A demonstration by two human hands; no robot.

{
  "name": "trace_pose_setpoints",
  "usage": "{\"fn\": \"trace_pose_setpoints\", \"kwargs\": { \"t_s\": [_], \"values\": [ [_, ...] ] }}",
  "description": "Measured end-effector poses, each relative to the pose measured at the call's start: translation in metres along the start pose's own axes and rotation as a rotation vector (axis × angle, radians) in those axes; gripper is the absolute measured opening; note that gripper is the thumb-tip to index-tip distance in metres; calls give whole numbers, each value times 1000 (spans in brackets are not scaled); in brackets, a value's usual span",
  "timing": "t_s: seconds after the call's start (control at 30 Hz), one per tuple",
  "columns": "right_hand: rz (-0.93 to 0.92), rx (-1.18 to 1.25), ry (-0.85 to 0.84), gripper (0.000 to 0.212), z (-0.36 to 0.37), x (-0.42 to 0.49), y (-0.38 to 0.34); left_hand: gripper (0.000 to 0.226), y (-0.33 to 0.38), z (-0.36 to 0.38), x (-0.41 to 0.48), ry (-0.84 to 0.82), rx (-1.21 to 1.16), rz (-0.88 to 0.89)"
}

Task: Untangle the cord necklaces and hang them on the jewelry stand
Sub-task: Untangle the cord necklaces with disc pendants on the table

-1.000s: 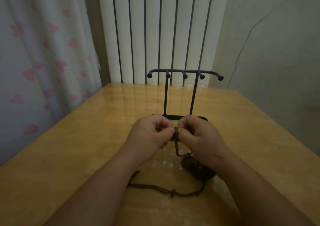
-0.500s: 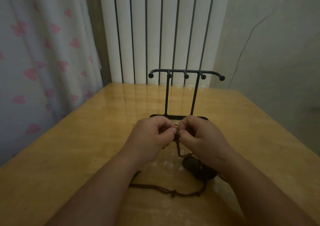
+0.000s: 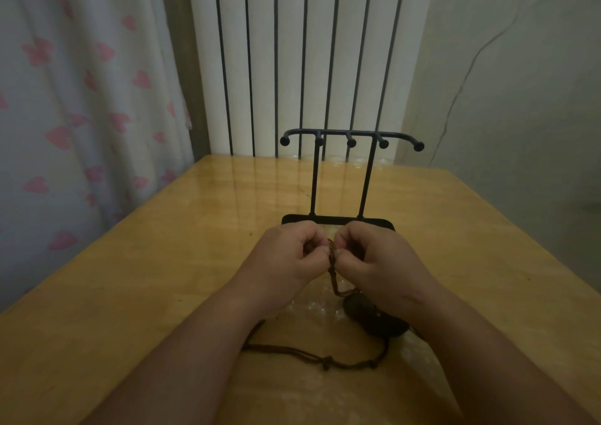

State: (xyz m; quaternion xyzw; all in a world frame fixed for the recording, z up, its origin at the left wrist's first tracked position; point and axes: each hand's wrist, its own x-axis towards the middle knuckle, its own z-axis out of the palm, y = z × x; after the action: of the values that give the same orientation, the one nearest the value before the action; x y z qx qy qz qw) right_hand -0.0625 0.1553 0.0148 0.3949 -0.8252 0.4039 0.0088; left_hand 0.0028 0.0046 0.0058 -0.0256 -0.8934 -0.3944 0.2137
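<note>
From the head camera we see both hands meeting low over the wooden table point(image 3: 156, 281), just in front of the base of the black jewelry stand point(image 3: 351, 134). The left hand point(image 3: 286, 257) and right hand point(image 3: 382, 262) are each curled, thumb and forefinger pinching the same twisted stretch of the brown cord necklaces point(image 3: 332, 270) from opposite sides. Below the pinch the cord drops to a dark pendant point(image 3: 359, 309) lying on the table under the right wrist; we cannot tell whether that dark mass is one pendant or two. A knotted loop of cord point(image 3: 325, 362) trails across the table between the forearms. The stand's hooks are bare.

We judge the untangling only begun. The risk is in the pull: if we draw the two pinches apart along the twist instead of loosening it, the knot may tighten. A sharp tug could also drag the pendant across the table, or send the hands into the stand's base just behind them.
</note>
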Motion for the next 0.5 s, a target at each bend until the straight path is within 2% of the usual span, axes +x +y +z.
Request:
{"fn": "trace_pose_setpoints", "kwargs": {
  "t_s": [0.1, 0.23, 0.4, 0.5],
  "values": [
    [6, -5, -9, 7, 2, 0, 1, 23, 0, 0, 0, -16, 10, -12],
    [12, -20, -20, 6, 3, 1, 2, 22, 0, 0, 1, -50, 6, -44],
    [26, -59, -28, 6, 2, 2, 2, 24, 1, -3, -2, 18, 18, -13],
    [26, -103, -32, 7, 3, 1, 1, 21, 2, -3, -1, -2, 72, -4]
  ]
}}
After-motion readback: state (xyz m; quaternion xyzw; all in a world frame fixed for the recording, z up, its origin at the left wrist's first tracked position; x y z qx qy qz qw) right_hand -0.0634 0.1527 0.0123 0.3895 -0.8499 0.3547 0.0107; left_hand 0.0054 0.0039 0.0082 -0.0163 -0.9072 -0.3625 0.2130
